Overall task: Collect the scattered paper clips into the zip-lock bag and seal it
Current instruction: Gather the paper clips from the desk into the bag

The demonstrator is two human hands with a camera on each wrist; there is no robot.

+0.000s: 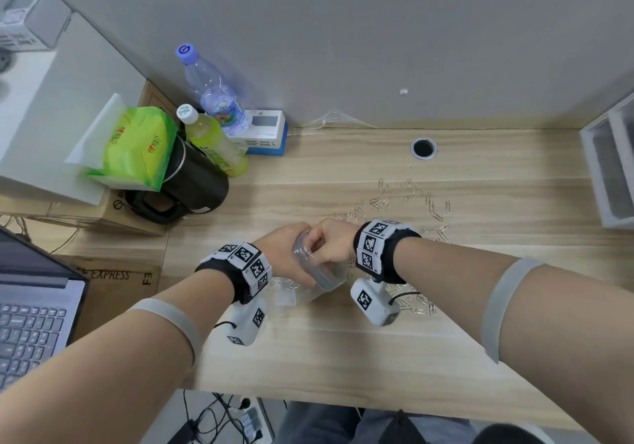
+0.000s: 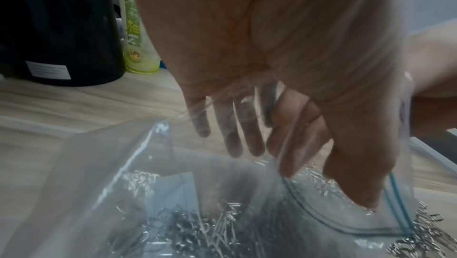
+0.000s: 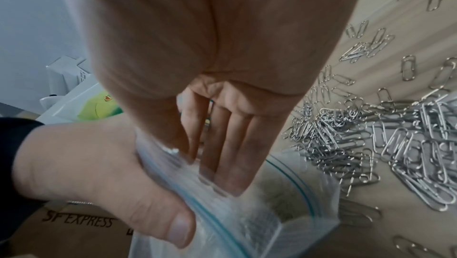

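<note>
Both hands at the bag mouth

Left hand (image 1: 286, 249) grips the bag (image 3: 247, 217) rim; right hand (image 1: 334, 242), fingers straight, reaches inside; clips (image 3: 395, 145) lie right of frame.

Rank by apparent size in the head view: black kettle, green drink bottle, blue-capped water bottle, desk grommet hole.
1. black kettle
2. blue-capped water bottle and green drink bottle: too alike to rank, since the kettle partly hides the green one
3. desk grommet hole

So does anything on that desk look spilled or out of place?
Yes: paper clips lie strewn in a loose heap on the wooden desk beside the zip-lock bag, whose mouth is open. The left hand grips its rim; the right hand reaches into it. Nothing looks damaged.
</note>
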